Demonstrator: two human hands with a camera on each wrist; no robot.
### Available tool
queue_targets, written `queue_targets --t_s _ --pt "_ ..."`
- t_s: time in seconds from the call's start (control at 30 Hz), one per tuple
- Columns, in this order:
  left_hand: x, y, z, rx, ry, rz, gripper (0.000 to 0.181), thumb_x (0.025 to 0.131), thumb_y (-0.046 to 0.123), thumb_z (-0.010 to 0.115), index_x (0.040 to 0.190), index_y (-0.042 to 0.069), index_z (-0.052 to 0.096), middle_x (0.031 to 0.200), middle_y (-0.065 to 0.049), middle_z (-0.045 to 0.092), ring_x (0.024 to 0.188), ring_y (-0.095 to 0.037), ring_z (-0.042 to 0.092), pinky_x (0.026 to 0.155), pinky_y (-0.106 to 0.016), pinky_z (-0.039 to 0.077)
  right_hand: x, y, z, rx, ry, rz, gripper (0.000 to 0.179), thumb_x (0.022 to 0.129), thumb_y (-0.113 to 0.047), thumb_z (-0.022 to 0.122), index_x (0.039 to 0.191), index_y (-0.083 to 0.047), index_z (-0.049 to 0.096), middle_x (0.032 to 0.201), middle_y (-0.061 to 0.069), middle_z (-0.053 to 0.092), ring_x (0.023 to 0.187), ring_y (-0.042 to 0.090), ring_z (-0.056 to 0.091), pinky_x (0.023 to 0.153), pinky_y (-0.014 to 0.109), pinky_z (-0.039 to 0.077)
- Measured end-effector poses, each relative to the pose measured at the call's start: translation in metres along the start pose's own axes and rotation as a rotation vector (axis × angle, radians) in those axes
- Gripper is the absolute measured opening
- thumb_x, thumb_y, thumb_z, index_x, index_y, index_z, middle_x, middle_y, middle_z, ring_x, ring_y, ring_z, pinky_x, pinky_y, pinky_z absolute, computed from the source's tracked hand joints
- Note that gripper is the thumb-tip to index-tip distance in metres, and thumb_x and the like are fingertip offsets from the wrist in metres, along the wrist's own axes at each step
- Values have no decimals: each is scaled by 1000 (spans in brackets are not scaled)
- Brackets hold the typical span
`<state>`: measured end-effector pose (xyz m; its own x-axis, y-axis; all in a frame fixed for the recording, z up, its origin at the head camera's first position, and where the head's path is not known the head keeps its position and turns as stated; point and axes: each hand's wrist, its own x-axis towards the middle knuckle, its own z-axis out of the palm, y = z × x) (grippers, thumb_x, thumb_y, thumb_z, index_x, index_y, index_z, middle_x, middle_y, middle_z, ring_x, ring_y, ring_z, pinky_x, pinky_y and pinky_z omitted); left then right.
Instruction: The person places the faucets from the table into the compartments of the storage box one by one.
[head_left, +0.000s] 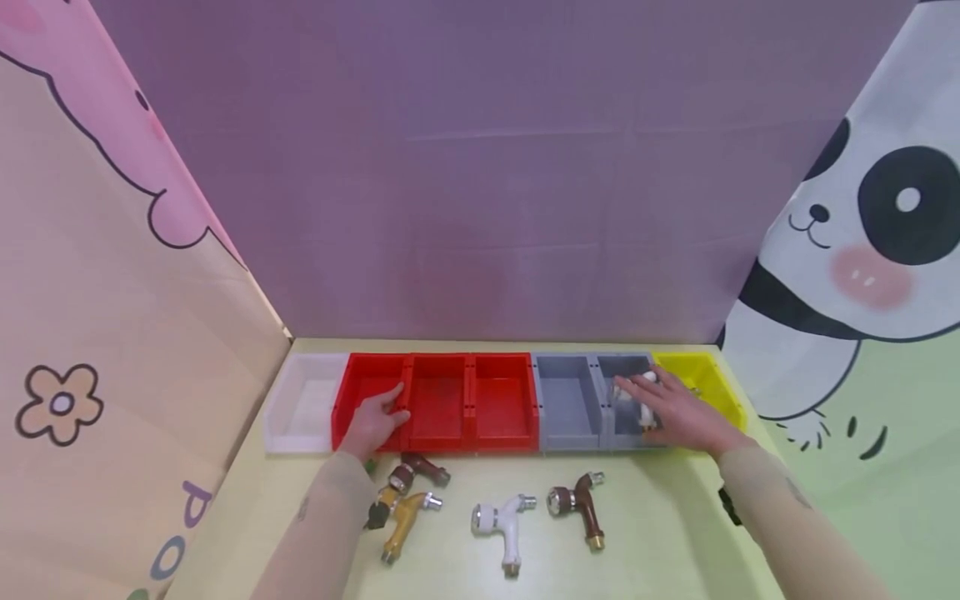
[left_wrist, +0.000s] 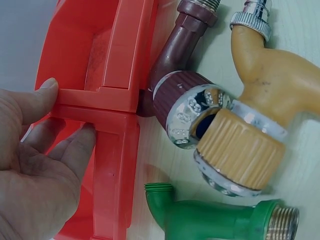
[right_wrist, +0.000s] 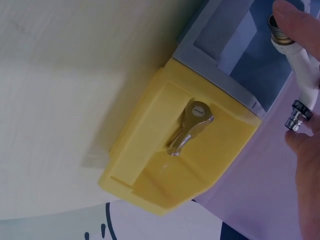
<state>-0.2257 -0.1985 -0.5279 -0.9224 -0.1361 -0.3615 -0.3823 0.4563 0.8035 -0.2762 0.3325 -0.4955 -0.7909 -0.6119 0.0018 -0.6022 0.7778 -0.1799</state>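
My left hand (head_left: 371, 425) grips the adjoining walls of two red bins (left_wrist: 97, 107), thumb in one bin and fingers in the other. Over the right-hand grey bin (head_left: 626, 437), my right hand (head_left: 678, 412) holds a white faucet (right_wrist: 304, 72). The thumb lies by its threaded brass end, while a fingertip is at its chrome nozzle in the right wrist view. Near my left hand lie a maroon faucet (left_wrist: 175, 60), a yellow-brown faucet (left_wrist: 270, 75) and a green faucet (left_wrist: 210, 220). The green one is mostly covered by my arm in the head view.
Another white faucet (head_left: 506, 529) and a brown faucet (head_left: 587, 508) lie on the table in front. The bin row continues with a white bin (head_left: 281, 437) at left and a yellow bin (right_wrist: 150, 187) at right, where a chrome lever piece (right_wrist: 192, 125) lies. A purple backdrop (head_left: 480, 208) rises behind.
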Motion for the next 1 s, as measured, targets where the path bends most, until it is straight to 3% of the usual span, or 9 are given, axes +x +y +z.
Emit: queue_targets --t_s 0.27,1.0 --pt "-1 0 0 2 0 -19 72 98 20 70 161 24 34 161 -11 40 145 -40 36 101 -52 54 8 3 -1 19 -51 55 109 81 -24 88 163 -41 19 163 10 38 154 48 10 113 70 32" --pt "-1 1 0 6 8 -21 72 98 20 69 161 24 34 160 -13 41 143 -42 37 101 -53 54 17 4 -5 27 -96 130 110 81 -22 89 163 -44 18 163 13 38 153 50 9 111 74 29"
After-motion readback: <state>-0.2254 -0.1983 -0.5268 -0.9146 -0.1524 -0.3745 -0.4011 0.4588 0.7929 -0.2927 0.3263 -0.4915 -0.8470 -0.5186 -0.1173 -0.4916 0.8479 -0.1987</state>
